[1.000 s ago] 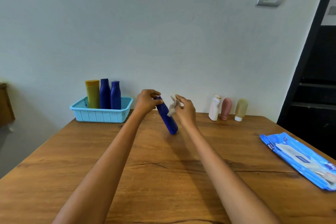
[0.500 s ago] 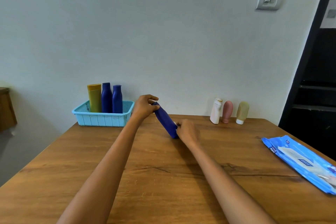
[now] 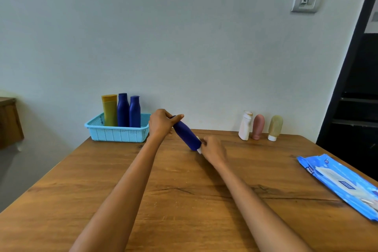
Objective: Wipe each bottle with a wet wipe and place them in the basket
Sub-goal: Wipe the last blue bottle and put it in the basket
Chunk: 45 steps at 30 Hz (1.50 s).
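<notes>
- far left: light blue perforated plastic basket (image 3: 114,134) on the wooden table (image 3: 81,190); holds one olive tube and two dark blue bottles, upright.
- left hand (image 3: 160,124): grip closed round cap end of smooth cylindrical blue bottle (image 3: 187,135), tilted, base low to the right.
- right hand (image 3: 212,149): pinches white wet wipe (image 3: 198,150) against bottle base. step: wiping, probably fourth bottle.
- next: finish the strokes, carry bottle left to basket.
- far right: three small bottles (image 3: 258,127) unwiped; glossy blue wipe pack (image 3: 343,186).

wet wipes pack (image 3: 339,184), white lettering, perhaps "mee", otherwise illegible
</notes>
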### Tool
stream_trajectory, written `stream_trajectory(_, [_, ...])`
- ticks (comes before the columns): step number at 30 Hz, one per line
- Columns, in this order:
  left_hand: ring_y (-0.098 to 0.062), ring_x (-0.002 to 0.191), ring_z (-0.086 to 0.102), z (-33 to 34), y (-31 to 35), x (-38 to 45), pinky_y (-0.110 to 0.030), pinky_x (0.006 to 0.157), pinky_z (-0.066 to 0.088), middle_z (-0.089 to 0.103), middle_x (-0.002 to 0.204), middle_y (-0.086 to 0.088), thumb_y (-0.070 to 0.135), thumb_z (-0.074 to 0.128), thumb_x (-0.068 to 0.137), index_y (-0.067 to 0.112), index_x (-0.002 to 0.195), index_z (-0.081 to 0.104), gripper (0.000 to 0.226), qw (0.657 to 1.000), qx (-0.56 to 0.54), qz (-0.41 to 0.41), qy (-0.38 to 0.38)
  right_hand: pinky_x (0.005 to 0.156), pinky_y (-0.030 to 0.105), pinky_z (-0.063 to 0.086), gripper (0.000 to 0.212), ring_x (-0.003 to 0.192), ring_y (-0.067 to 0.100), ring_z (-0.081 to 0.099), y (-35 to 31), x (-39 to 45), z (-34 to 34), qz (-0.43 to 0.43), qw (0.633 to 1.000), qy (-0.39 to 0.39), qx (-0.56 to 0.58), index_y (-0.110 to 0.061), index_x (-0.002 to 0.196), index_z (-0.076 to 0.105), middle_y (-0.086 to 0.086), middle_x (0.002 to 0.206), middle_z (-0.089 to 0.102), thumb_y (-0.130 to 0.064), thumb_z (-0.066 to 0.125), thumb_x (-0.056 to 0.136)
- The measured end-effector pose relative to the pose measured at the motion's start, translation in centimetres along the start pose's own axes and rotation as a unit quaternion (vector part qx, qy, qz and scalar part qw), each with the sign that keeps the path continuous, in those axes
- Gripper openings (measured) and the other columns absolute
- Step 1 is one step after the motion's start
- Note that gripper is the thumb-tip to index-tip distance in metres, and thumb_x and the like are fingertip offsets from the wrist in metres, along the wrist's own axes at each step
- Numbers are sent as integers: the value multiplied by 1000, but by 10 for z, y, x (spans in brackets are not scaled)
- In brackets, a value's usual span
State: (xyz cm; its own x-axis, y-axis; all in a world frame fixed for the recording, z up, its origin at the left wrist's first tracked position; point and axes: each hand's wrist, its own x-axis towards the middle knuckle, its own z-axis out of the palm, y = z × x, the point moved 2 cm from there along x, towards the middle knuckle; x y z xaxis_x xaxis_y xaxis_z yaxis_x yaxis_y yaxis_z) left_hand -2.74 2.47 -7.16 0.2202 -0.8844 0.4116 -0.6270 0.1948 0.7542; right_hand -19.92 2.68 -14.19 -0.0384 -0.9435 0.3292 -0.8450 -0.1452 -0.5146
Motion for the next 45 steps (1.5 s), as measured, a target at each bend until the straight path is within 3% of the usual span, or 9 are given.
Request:
stream_trajectory(7, [-17,61,60,5,-9,6,-31,70,55,64,76,-7,38,69,82,10,75,57,31,998,-39,-32,-32,70,22,43,25,98,16,59,5,4,-3,75,991,-1,110,-11,116,63,5,112,66,-17,57,92])
stream_trajectory(14, [-18,76,66,9,6,12,-29,70,58,68,92,-9,21,76,77,3,104,67,34,986,-145,-28,-77,71,24,48,27,97,20,64,-37,4,-11,13,979,17,203,-8,118,63,6,114,67,-16,52,95])
stream_trajectory(19, [-25,89,67,11,16,7,-31,71,58,67,100,-15,8,74,78,6,119,57,45,975,-189,8,-119,64,8,44,27,84,5,61,-56,4,-34,10,931,81,355,-12,116,65,-2,108,67,-12,50,94])
stream_trajectory(22, [-21,96,64,10,23,4,-33,83,55,66,103,-10,4,71,79,12,123,54,48,973,-170,63,-141,82,15,45,32,97,4,57,-57,5,-39,5,900,109,423,-13,121,62,-3,118,64,-6,49,93])
stream_trajectory(28, [-10,98,60,7,27,-1,-7,73,50,64,111,-5,-5,61,84,5,124,57,41,964,-130,139,-188,73,14,43,32,96,8,56,-43,2,-30,-25,931,132,340,-11,117,63,-4,110,60,-3,43,94])
stream_trajectory(33, [-13,100,60,9,27,-2,-17,79,51,63,111,0,-1,63,85,7,121,61,37,961,-107,160,-200,62,28,42,29,76,22,56,-12,2,-4,52,964,44,258,-13,75,61,5,78,61,-6,39,94])
stream_trajectory(39, [-17,92,61,28,23,-8,-32,85,53,63,107,-3,8,72,78,17,121,55,46,967,-91,159,-176,84,27,52,28,100,16,61,-25,8,-31,27,917,169,360,-11,111,66,4,113,65,-7,45,93])
stream_trajectory(42, [-18,90,63,30,23,-9,-32,83,53,64,104,-5,13,76,76,18,126,48,58,974,-104,130,-153,85,9,45,33,104,7,57,-37,8,-48,-13,881,211,423,-12,118,62,-3,117,61,-3,45,92])
stream_trajectory(45, [-19,94,63,33,24,-10,-35,85,54,64,109,-9,14,75,76,14,131,46,63,976,-114,123,-142,83,7,44,33,106,8,57,-41,8,-47,-81,908,193,363,-11,122,61,-1,119,61,-4,47,93])
